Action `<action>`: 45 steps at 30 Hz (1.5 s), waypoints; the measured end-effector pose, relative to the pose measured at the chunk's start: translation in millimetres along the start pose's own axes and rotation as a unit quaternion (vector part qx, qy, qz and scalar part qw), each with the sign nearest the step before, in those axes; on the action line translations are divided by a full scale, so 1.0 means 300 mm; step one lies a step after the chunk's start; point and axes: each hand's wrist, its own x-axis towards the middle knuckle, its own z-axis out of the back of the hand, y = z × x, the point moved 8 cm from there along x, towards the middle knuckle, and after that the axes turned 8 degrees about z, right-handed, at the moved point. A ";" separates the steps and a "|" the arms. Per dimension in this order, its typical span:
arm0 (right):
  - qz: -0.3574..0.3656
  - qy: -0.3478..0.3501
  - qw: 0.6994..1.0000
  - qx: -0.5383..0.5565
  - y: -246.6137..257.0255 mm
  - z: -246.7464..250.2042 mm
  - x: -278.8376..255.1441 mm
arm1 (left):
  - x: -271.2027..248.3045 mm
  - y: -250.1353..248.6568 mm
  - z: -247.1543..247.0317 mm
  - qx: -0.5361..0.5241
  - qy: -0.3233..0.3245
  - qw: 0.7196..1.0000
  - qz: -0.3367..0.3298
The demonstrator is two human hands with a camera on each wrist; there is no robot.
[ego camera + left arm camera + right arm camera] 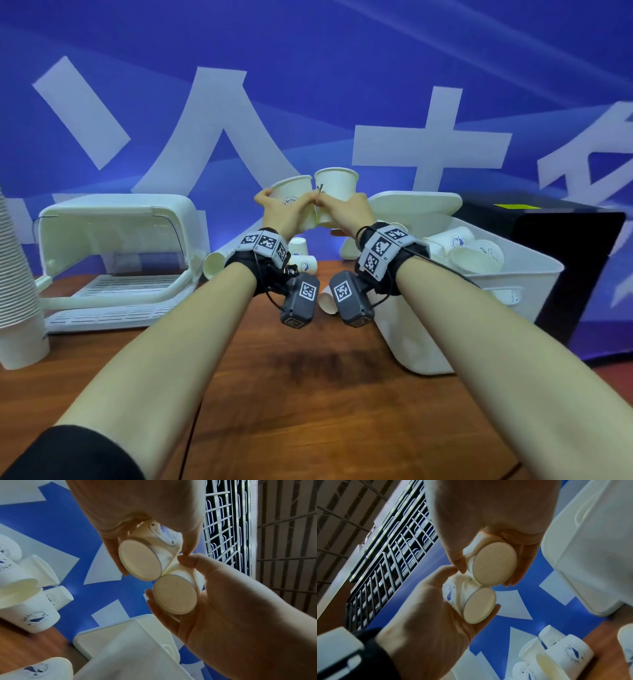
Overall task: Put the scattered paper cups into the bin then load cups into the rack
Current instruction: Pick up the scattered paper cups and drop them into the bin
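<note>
Both hands are raised above the table's far side, each gripping one white paper cup upright, the two cups touching side by side. My left hand [285, 206] holds the printed cup [292, 191]; its base [139, 559] shows in the left wrist view. My right hand [342, 207] holds the other cup [337, 183], whose base [494, 563] shows in the right wrist view. The white bin [421, 335] stands at right with several cups [476, 251] inside. The white rack [113, 214] with its slatted tray stands at left, holding no cups.
Scattered cups lie on the wooden table [308, 394] below the hands: one on its side [214, 263], a pair [303, 257], another [327, 301]. A tall cup stack [17, 291] stands far left. The bin lid [414, 202] leans behind; a black box [561, 257] sits beyond.
</note>
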 end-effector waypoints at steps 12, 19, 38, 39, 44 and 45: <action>-0.040 -0.078 0.996 -0.025 -0.026 0.329 0.044 | -0.077 -0.027 -0.317 0.089 0.126 0.988 0.009; -0.091 -0.082 0.992 0.008 -0.073 0.418 0.034 | -0.110 -0.014 -0.441 0.139 0.146 0.979 0.001; -0.192 -0.037 0.981 0.009 -0.094 0.568 -0.010 | -0.115 -0.026 -0.594 0.201 0.183 0.962 0.036; -0.198 -0.034 0.980 -0.003 -0.094 0.570 -0.005 | -0.106 -0.024 -0.594 0.200 0.181 0.962 0.038; -0.194 -0.028 0.979 -0.053 -0.087 0.583 0.018 | -0.080 -0.010 -0.602 0.194 0.186 0.962 0.043; -0.194 -0.020 0.979 -0.060 -0.088 0.583 0.018 | -0.076 -0.006 -0.611 0.204 0.195 0.959 0.038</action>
